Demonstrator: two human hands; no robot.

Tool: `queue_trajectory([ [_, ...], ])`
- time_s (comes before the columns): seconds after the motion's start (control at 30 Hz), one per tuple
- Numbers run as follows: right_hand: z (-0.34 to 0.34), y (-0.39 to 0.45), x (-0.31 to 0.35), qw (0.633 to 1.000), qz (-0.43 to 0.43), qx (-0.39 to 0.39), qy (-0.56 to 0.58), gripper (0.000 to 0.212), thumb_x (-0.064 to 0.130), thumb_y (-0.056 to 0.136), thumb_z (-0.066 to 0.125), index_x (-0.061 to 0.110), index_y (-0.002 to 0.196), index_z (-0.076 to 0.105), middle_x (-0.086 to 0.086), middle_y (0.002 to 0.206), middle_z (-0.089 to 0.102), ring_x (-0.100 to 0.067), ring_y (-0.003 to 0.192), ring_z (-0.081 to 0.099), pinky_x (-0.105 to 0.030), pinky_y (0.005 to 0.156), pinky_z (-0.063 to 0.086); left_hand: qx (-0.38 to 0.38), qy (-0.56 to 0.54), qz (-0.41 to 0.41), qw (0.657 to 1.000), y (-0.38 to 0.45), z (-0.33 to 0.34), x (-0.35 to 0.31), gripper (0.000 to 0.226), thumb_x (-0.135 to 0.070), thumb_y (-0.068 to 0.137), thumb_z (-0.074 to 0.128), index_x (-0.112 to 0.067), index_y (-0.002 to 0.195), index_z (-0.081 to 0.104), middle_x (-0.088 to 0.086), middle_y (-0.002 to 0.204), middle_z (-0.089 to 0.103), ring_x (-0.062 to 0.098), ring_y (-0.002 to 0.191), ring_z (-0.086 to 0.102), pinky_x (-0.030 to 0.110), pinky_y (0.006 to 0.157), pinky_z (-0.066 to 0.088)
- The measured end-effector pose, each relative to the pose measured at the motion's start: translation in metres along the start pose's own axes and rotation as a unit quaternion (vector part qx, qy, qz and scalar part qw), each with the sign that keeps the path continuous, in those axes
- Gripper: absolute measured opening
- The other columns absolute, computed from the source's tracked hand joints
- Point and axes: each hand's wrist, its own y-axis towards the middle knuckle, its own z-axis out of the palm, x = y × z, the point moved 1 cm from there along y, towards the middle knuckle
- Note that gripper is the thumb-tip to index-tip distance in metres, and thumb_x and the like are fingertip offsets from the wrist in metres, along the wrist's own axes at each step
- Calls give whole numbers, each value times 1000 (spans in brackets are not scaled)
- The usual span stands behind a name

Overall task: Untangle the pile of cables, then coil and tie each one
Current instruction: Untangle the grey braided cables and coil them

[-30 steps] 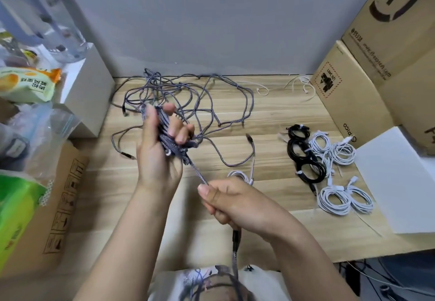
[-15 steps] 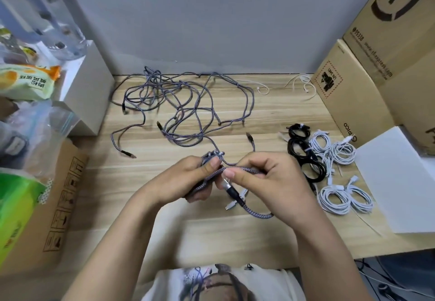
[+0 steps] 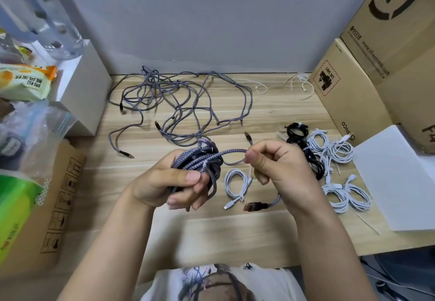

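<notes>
A coiled braided cable (image 3: 200, 159) is clenched in the left hand (image 3: 169, 183) above the tabletop (image 3: 259, 234); its loose tail is pinched by the right hand (image 3: 275, 166), the plug (image 3: 255, 206) dangling at five o'clock. Coiling seems nearly done; next the tail should probably be wrapped round the bundle and secured. The tangled pile (image 3: 179, 103) lies at twelve o'clock, finished coils (image 3: 329, 166) at three o'clock.

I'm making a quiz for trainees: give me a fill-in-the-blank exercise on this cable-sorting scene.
1. The left hand grips a coiled bundle of braided ____ cable.
2. The right hand pinches that cable's free end, whose plug hangs ____ the hand.
3. The tied black coils lie on the wooden ____.

Missing words: purple-grey; below; table
</notes>
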Motion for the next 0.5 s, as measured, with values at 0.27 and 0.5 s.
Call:
queue_trajectory([
  [0.27,-17,10,-14,814,255,193,485,22,-2,96,44,3,116,51,-18,83,49,-13,45,39,-21,41,36,-38,-181,97,978,0,3,-1,21,-5,99,33,5,105,51,0,44,25,12,37,23,28,78,41],
  [0.5,3,10,-38,991,73,56,96,14,-1,87,54,11,92,60,10,55,45,0,36,20,-11,36,14,-192,-330,154,911,3,5,-5,30,-12,94,48,8,115,45,7,69,46,19,59,42,31,87,39],
])
